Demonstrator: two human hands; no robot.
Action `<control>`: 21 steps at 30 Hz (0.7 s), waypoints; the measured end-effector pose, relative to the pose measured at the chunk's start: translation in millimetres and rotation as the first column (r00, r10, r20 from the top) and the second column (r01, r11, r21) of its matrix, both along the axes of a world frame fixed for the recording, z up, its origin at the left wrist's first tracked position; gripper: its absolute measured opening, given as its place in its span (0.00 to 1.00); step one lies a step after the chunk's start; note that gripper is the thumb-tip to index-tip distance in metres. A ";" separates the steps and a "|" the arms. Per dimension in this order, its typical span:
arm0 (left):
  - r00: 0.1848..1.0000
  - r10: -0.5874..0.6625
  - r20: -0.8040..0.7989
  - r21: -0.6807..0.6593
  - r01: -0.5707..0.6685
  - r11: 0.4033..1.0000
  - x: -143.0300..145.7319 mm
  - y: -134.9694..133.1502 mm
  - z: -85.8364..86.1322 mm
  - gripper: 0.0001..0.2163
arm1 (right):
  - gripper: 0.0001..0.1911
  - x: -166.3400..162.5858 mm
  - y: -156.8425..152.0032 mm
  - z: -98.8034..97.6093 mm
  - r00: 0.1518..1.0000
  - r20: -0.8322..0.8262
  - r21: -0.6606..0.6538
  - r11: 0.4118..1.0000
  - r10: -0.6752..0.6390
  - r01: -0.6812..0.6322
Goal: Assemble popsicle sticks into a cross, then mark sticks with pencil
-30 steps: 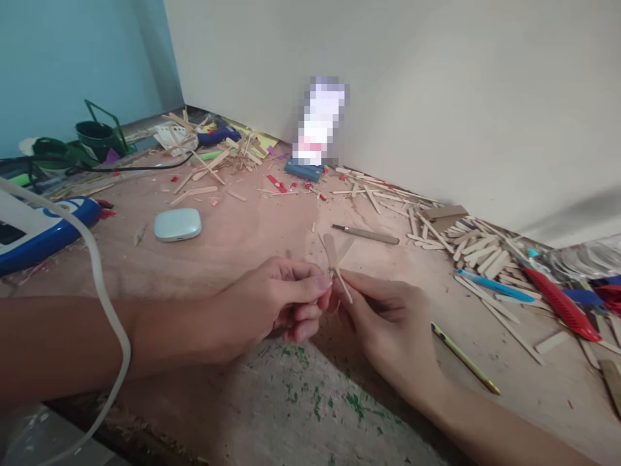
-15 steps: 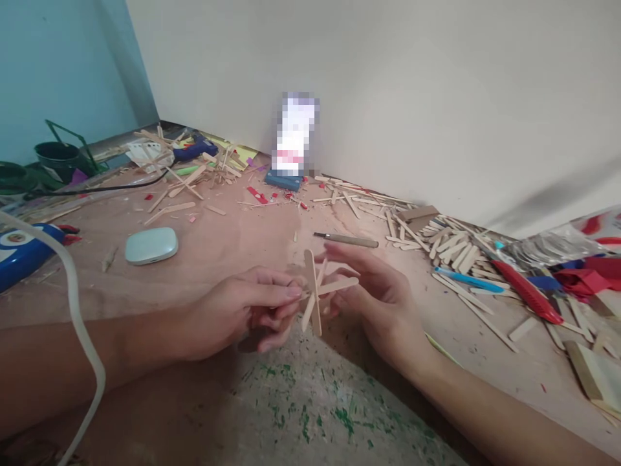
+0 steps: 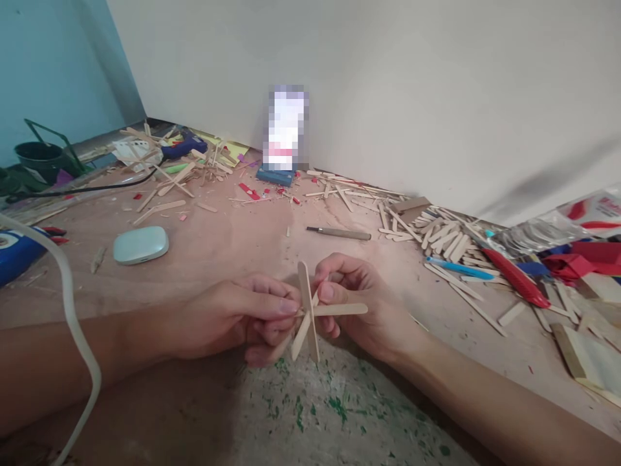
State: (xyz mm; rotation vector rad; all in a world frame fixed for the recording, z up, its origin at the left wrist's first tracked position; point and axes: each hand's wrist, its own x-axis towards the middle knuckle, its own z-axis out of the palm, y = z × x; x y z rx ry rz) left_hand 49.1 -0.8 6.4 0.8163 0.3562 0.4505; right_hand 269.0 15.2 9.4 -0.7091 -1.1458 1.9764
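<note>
Both hands meet low in the middle of the view over a plywood board [image 3: 228, 243]. Between them is a small star of crossed popsicle sticks [image 3: 310, 310], standing on edge. My left hand [image 3: 237, 317] pinches the star's centre from the left with thumb and fingers closed. My right hand [image 3: 359, 301] is curled round it from the right, thumb and forefinger pressed on the sticks near the crossing. One stick points right, past my right thumb.
Loose popsicle sticks [image 3: 444, 239] lie heaped at right and at the back left. A brown-handled knife [image 3: 339, 233], a pale green case [image 3: 140, 244], a blue glue gun [image 3: 184, 147], a blue pen [image 3: 460, 267], a red cutter [image 3: 517, 278] and a white cable [image 3: 72, 323] surround the hands.
The stick star has been turned and now stands more upright. My right hand went from open fingers beside it to a closed pinch on it. The view drifted slightly leftward.
</note>
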 end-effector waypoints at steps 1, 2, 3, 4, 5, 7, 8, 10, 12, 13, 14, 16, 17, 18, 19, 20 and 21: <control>1.000 -0.013 0.008 -0.008 0.013 1.000 0.2 -0.4 -0.5 0.14 | 0.11 -1.2 -1.6 -0.7 1.000 -0.012 -0.001 1.000 0.001 -0.001; 1.000 -0.023 0.014 -0.013 0.023 1.000 0.4 -0.9 -1.0 0.15 | 0.12 -2.3 -3.2 -1.4 1.000 -0.020 -0.001 1.000 0.003 -0.003; 0.999 -0.033 0.020 -0.015 0.033 0.999 0.6 -1.4 -1.5 0.15 | 0.12 -3.2 -4.5 -1.9 1.000 -0.024 0.001 1.000 0.005 -0.005; 0.999 -0.037 0.024 -0.014 0.038 0.999 0.8 -1.8 -1.9 0.15 | 0.12 -3.9 -5.5 -2.4 1.000 -0.025 0.005 1.000 0.005 -0.005; 0.999 -0.039 0.025 -0.009 0.039 0.999 1.1 -2.1 -2.1 0.16 | 0.12 -4.4 -6.1 -2.7 1.000 -0.020 0.013 1.000 0.004 -0.004; 0.999 -0.037 0.018 0.011 0.036 0.999 1.5 -2.4 -1.9 0.16 | 0.13 -4.5 -5.7 -3.1 1.000 0.001 0.035 0.999 0.003 -0.003; 1.000 -0.026 0.009 0.028 0.025 0.999 1.8 -2.4 -1.5 0.16 | 0.13 -4.1 -5.0 -3.2 1.000 0.019 0.051 0.999 0.000 -0.001; 0.999 0.041 -0.019 0.074 -0.040 0.996 2.5 -2.2 -0.7 0.17 | 0.18 -2.2 -3.2 -3.0 0.997 0.068 0.092 0.995 -0.035 0.029; 0.984 0.167 -0.057 0.130 -0.158 0.979 3.6 -1.6 -0.7 0.17 | 0.20 0.7 -1.9 -2.4 0.985 0.126 0.143 0.984 -0.122 0.103; 0.967 0.244 -0.077 0.158 -0.229 0.960 4.2 -1.2 -1.1 0.17 | 0.17 2.3 -1.7 -1.9 0.972 0.151 0.171 0.973 -0.182 0.155; 0.942 0.322 -0.096 0.187 -0.300 0.935 4.9 -0.7 -1.7 0.17 | 0.13 3.7 -1.8 -1.3 0.955 0.171 0.200 0.958 -0.242 0.207; 0.878 0.459 -0.138 0.243 -0.419 0.875 6.4 0.1 -3.1 0.16 | 0.09 5.4 -2.7 0.3 0.924 0.201 0.248 0.929 -0.326 0.274; 0.842 0.515 -0.160 0.272 -0.464 0.843 7.0 0.4 -3.6 0.16 | 0.09 5.4 -3.6 1.3 0.916 0.215 0.259 0.924 -0.338 0.280; 0.807 0.561 -0.182 0.302 -0.497 0.813 7.7 0.5 -3.8 0.16 | 0.09 4.5 -4.7 2.4 0.917 0.232 0.261 0.929 -0.325 0.263; 0.775 0.599 -0.202 0.334 -0.521 0.786 8.3 0.4 -3.6 0.16 | 0.09 2.8 -6.0 3.4 0.924 0.250 0.253 0.941 -0.289 0.225; 0.747 0.629 -0.214 0.365 -0.536 0.761 9.2 0.1 -2.9 0.16 | 0.10 0.4 -7.5 4.3 0.934 0.262 0.239 0.954 -0.241 0.179; 0.726 0.652 -0.220 0.391 -0.546 0.741 10.2 -0.5 -1.9 0.16 | 0.11 -2.6 -9.1 5.0 0.945 0.266 0.223 0.966 -0.191 0.132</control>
